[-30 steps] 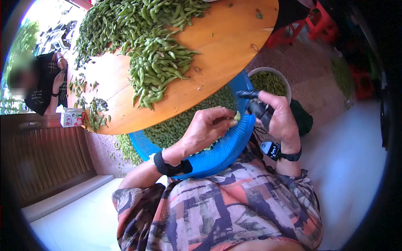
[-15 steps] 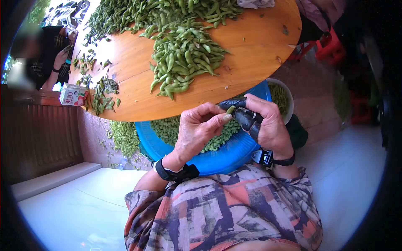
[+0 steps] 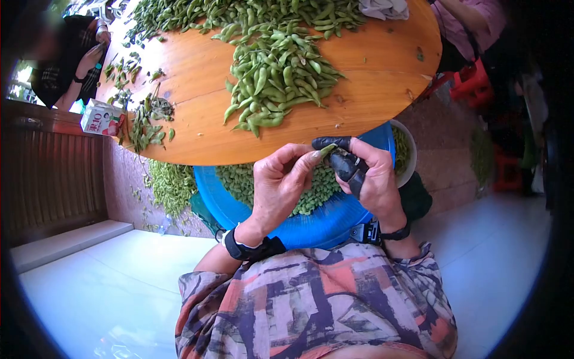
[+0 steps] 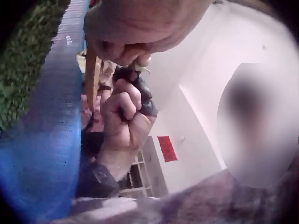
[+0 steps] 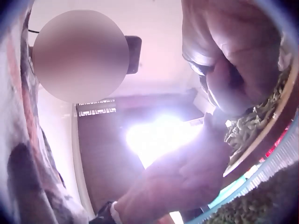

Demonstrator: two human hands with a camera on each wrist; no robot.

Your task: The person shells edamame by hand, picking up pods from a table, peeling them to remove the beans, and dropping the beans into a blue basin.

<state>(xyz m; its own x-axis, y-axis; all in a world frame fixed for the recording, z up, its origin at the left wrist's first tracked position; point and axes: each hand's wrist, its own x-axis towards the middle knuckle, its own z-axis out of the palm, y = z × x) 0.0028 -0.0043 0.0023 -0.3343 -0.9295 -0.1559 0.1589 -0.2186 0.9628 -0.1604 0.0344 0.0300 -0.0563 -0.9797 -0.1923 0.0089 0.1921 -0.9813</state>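
"What have your fingers got?"

"One green pod [image 3: 327,151], held just off the near edge of the counter [image 3: 197,128]. The thumb and forefinger of my left hand [image 3: 280,185] pinch one end; my right hand [image 3: 372,176] grips the other with black-wrapped fingers [image 3: 347,167]."

"And what might spoil that?"

"Slipping, I'd say. The wraps probably dull my touch, so a lopsided squeeze could shoot the pod out sideways. Pressing too hard might crush what's inside."

"Where would it drop?"

"Likely into the blue basin [image 3: 299,230] below, among the green beans [image 3: 317,194], where it would be a bother to pick out. If it flew right, it could miss the basin's rim and hit the floor, or land in the pale bucket [image 3: 412,161] beside it."

"Anything farther off?"

"The heap of pods [image 3: 275,84] sits beyond my knuckles. Should I jerk my hands forward, I might send a few over that near edge. Then there's the carton [image 3: 100,118], at the counter's left edge by the loose leaves; a nudge from the person [image 3: 63,57] over there could tip it off."
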